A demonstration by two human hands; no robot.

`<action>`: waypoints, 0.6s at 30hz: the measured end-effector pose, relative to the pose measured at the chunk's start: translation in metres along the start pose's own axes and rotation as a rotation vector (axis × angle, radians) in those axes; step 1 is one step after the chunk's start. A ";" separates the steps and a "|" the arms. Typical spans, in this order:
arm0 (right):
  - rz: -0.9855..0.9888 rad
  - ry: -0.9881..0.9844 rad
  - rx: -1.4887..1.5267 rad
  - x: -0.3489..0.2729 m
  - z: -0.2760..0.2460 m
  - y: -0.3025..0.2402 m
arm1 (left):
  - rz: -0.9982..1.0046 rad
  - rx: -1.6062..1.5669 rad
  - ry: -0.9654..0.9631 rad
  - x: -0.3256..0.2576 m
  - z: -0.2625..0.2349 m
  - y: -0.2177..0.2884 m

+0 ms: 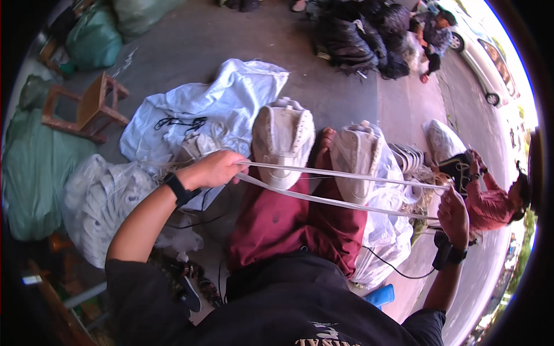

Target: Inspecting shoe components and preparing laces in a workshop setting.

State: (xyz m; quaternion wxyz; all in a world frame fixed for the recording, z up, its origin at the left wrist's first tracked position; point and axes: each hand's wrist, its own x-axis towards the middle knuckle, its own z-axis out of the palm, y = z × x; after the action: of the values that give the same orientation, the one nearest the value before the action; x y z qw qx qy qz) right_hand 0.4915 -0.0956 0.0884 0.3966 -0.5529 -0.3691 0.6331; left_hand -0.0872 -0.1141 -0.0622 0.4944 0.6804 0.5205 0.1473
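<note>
A doubled white shoelace (323, 171) is stretched across my lap in two nearly parallel strands. My left hand (216, 168) is closed on one end of it, and my right hand (454, 214) grips the other end at the right. Behind the strands, a white shoe (283, 135) without laces rests on my left knee, toe toward me. On my right knee lies a second white shoe (358, 155), placed the same way. Neither hand touches the shoes. Both wrists wear dark bands.
White cloth (190, 104) with dark cords lies ahead left, beside a wooden stool (89, 109). Clear bags of white shoes (107, 207) sit at my left, near green sacks (40, 167). More shoes (407, 155) and plastic lie right. Black bags (352, 40) and seated people (490, 199) are farther off.
</note>
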 end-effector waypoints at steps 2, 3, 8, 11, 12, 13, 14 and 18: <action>0.039 0.148 -0.035 0.007 0.010 0.003 | -0.093 -0.036 0.017 0.008 -0.003 0.014; 0.067 0.123 -0.020 0.012 0.013 0.003 | -0.108 -0.020 0.017 0.007 -0.005 0.012; 0.071 0.014 -0.039 0.040 0.012 0.013 | -0.152 0.002 0.035 -0.001 -0.012 0.005; 0.040 -0.062 0.060 0.049 0.010 0.022 | -0.106 0.010 0.045 -0.008 -0.014 0.011; 0.035 -0.055 0.065 0.051 0.005 0.024 | -0.100 0.015 0.040 -0.010 -0.014 0.015; 0.061 -0.093 0.105 0.052 0.000 0.026 | -0.104 0.037 0.043 -0.011 -0.015 0.021; 0.088 -0.132 0.144 0.052 -0.005 0.027 | -0.109 0.057 0.047 -0.012 -0.013 0.025; 0.102 -0.090 0.245 0.050 -0.008 0.034 | -0.127 0.071 0.056 -0.012 -0.009 0.032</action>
State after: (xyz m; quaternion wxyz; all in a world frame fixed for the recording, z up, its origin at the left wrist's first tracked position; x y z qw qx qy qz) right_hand 0.4920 -0.0640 0.0359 0.4116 -0.4894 -0.2780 0.7168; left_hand -0.0806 -0.1184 -0.0282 0.4636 0.6587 0.5812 0.1161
